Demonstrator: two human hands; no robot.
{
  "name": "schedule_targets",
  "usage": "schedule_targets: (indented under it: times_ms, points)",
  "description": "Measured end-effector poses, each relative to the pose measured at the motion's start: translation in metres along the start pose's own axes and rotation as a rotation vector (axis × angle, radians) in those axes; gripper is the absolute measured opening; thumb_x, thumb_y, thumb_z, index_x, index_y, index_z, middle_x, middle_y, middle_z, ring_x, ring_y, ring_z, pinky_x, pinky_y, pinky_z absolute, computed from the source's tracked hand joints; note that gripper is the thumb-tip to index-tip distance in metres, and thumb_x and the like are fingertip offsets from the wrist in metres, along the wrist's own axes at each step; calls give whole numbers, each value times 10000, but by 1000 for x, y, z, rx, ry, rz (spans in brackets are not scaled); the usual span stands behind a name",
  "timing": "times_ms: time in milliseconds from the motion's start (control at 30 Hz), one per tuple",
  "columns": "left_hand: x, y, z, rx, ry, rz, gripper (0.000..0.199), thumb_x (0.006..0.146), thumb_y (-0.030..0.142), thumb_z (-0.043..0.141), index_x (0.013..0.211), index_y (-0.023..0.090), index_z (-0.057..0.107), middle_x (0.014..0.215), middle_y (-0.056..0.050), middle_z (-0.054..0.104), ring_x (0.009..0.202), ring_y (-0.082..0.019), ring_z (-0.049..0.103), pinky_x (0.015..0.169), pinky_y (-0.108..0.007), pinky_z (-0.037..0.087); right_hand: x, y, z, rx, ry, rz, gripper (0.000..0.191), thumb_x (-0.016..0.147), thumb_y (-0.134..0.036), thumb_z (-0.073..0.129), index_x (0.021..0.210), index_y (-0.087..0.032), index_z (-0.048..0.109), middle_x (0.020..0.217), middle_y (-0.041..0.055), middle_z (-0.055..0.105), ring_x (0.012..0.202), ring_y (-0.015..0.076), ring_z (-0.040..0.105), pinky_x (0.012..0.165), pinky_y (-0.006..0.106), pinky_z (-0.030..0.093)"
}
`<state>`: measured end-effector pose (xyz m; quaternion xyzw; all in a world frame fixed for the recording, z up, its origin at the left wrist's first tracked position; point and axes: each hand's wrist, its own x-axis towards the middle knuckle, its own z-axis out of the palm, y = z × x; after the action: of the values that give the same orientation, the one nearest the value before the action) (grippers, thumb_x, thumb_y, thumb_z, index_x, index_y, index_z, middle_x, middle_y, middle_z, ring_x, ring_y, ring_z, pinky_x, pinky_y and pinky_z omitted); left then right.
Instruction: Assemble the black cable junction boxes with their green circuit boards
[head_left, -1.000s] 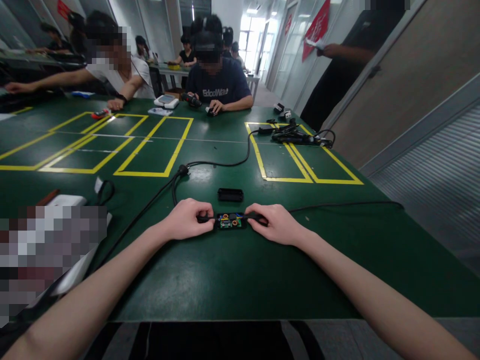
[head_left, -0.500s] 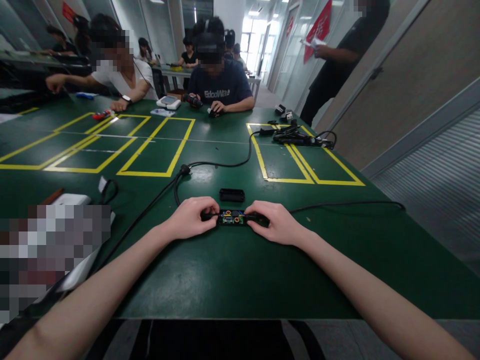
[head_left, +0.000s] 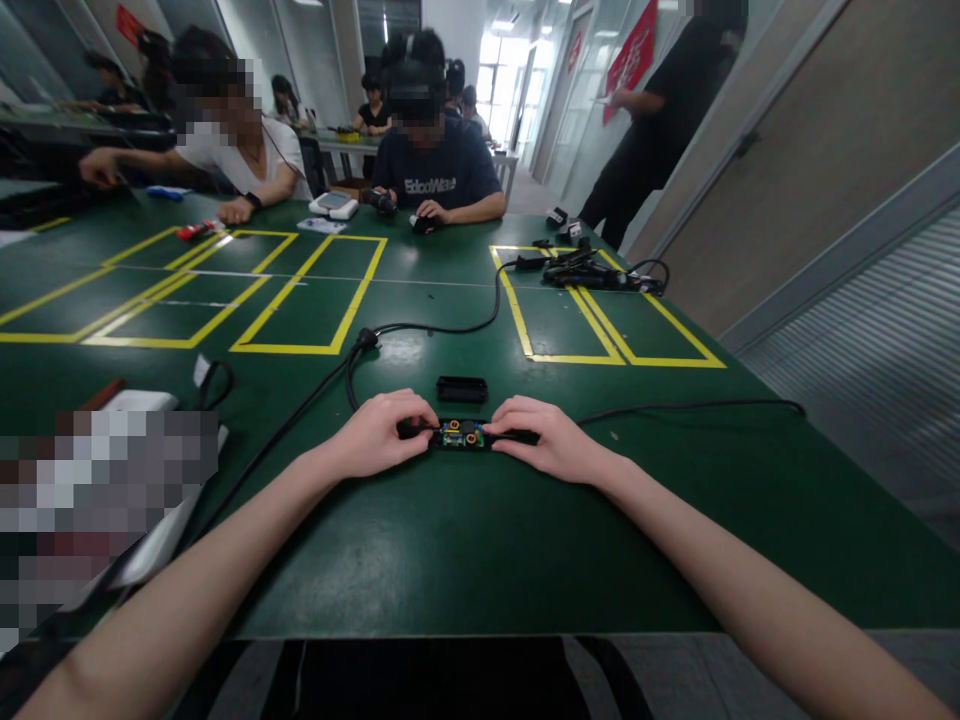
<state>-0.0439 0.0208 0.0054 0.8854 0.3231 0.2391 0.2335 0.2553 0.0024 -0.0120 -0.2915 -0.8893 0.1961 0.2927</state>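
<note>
A small circuit board [head_left: 462, 434] with copper coils and coloured wires lies in an open black case on the green table. My left hand [head_left: 384, 432] is closed at its left end, thumb and fingers pinching the edge. At the opposite end my right hand [head_left: 551, 440] grips in the same way, fingertips on the case by the wires. A black cable [head_left: 690, 406] runs off to the right from behind that hand. Just beyond the board sits a black plastic cover [head_left: 462, 389], hollow side visible and touched by neither hand.
A bundled black cord [head_left: 367, 340] trails across the table [head_left: 480, 560]. More black cables [head_left: 581, 270] are heaped at the far right, over yellow tape rectangles. A white device [head_left: 142, 400] lies at the left, partly blurred. Two people sit across; another person [head_left: 652, 120] stands far right.
My right fingers have shifted slightly on the case's right end. The left hand keeps its grip. The standing person has moved left, and the view has shifted a little.
</note>
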Motion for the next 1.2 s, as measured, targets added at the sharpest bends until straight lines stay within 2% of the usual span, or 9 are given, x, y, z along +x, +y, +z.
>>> schedule_targets:
  times_ms: [200,467,533,633,733,833,933,1067,1200]
  points:
    - [1,-1,-1,-4,-20,56,162,967,197,583,858,184,702,889,-51,722,846,-187,657,791,-299,510,0,2,-5,36,-62,51,215,1035,-284,603,1123,-212,786,1081,89,718,992,204,688,901,375,572]
    - [0,2,-1,12,-48,16,105,927,245,603,892,194,688,1035,-59,698,898,-197,684,824,-316,541,1,-3,-9,16,-80,53,212,1019,-254,599,1129,-227,778,1091,89,698,1012,214,669,905,394,569]
    - [0,4,1,28,-5,35,111,914,267,629,853,196,689,1097,-64,701,939,-204,696,861,-326,550,0,-4,-7,-7,-44,39,207,1008,-262,610,1124,-228,778,1158,101,677,989,210,662,893,401,573]
    - [3,4,8,56,111,25,204,961,281,591,821,198,713,1116,-65,735,996,-208,712,939,-342,549,1,-3,-2,-106,124,40,231,1005,-293,604,1153,-240,774,1294,125,626,994,220,642,901,433,568]
    - [8,0,17,102,212,-71,221,979,259,567,1063,204,764,1137,-79,763,1065,-237,717,1008,-397,549,4,3,5,-218,240,122,337,1011,-317,585,1320,-265,709,1376,138,604,1149,275,610,1000,510,524]
    - [13,-6,21,177,206,-151,320,984,291,589,1256,222,744,1343,-111,717,1265,-297,652,1123,-515,485,6,9,9,-292,166,226,391,1022,-334,573,1399,-281,666,1399,136,636,1213,307,584,1025,563,488]
    - [14,-8,21,127,146,-169,312,975,309,617,1239,235,766,1344,-105,727,1359,-319,603,1162,-559,447,7,12,11,-293,106,256,307,1023,-314,589,1288,-270,739,1298,120,713,1165,298,622,999,542,491]
    - [14,-6,19,-110,201,-224,170,904,303,712,1009,228,822,1121,-59,811,1195,-288,714,1100,-471,527,8,10,11,-176,174,267,152,974,-290,667,1018,-236,803,1125,102,753,1036,264,689,939,482,540]
    - [15,-4,20,-342,269,-303,166,816,273,790,948,173,782,964,-59,816,917,-236,776,938,-404,622,10,7,12,24,265,246,94,933,-268,700,924,-219,780,1086,83,719,990,223,707,923,419,590]
